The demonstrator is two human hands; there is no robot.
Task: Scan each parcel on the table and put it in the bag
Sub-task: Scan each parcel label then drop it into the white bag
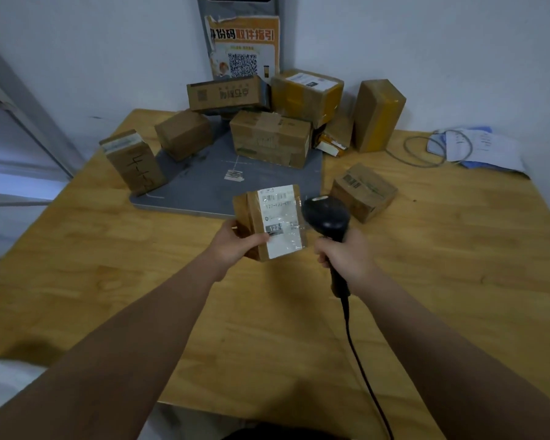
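Item: small taped cardboard parcel (269,222), likely light, stiff, slick on its label; my left hand (235,241) grips its edge, my right hand (343,254) clenches the scanner (327,217).

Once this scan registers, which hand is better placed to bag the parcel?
Left. The left hand grips the labelled parcel, so it can carry it straight over. The right hand is occupied holding the corded barcode scanner. The bag itself isn't clearly visible.
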